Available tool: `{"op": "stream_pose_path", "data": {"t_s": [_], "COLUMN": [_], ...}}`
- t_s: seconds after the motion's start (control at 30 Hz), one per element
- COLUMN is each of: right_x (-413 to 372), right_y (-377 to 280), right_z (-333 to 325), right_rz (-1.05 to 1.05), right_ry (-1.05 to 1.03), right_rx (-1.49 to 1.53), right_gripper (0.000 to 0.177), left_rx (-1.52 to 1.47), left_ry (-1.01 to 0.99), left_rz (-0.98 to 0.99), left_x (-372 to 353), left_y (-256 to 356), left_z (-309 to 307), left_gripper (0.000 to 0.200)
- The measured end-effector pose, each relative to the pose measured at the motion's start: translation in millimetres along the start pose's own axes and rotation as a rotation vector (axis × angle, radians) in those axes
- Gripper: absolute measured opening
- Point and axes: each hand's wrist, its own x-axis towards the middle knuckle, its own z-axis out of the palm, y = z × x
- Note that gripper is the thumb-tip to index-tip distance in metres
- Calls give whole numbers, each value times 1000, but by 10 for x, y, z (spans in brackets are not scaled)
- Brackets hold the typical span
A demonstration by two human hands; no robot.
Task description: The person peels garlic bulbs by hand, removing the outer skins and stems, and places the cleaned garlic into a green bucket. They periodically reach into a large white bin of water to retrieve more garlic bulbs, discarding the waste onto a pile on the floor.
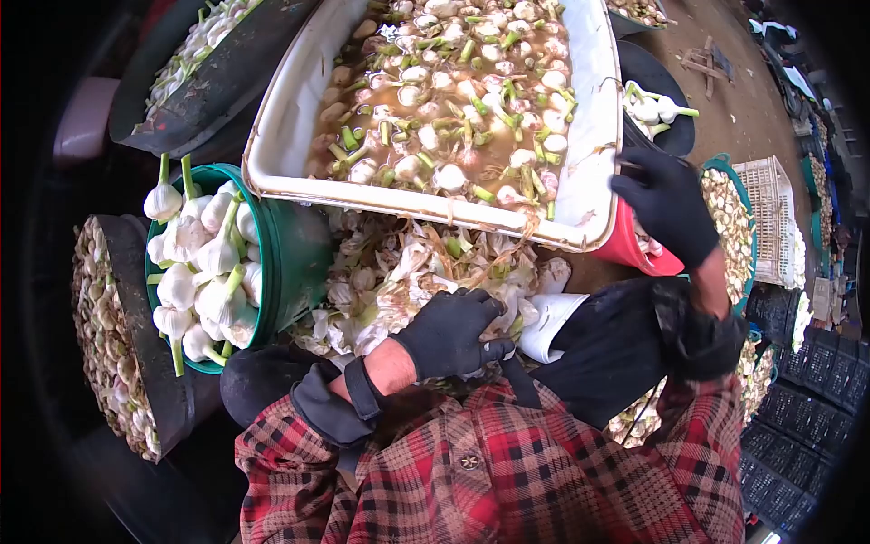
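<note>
Stretching away from the person's knees, the white tub (594, 118) has its long axis running forward, its near short side facing the body. Garlic heads (450, 177) with cut green stems float in its murky water, ahead of both hands. Of the two, the right hand (669, 207) is nearer to them: gloved in black and blurred, it is at the tub's right long side near the front corner, fingertips at or just beside the rim, above a red bucket (669, 263). Whether it grips anything, I cannot tell.

The left hand (450, 334), gloved too, is well apart from the right, back by the lap and short of the tub's near side. Its fingers are folded in; anything inside them is hidden. Below and beyond it lies a heap of papery skins (408, 272). Off to its left, a green bucket (304, 263) tilts its mouth sideways, packed with clean white bulbs (217, 257).
</note>
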Motion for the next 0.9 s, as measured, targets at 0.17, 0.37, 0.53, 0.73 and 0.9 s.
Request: {"op": "stream_pose_path", "data": {"t_s": [0.17,0.37,0.53,0.73,0.9], "right_x": [891,1205,1185,1114,1160], "right_y": [-103,-139,441,144,-224], "right_z": [1002,1727,1951,1683,1684], "right_rz": [-112,-96,-399,-204,60], "right_ry": [-640,-955,-616,-947,-1091], "right_rx": [84,-291,-315,-174,-51], "right_gripper": [36,34,15,25,54], "left_rx": [-181,-472,-1079,-1216,-1100], "left_ry": [125,307,467,486,476], "left_rz": [-9,-70,-259,-326,-280], "left_x": [-26,23,80,114,108], "left_y": [31,-5,4,15,-9], "left_z": [-71,-162,-271,-332,-330], "left_gripper": [35,25,27,27,25]}}
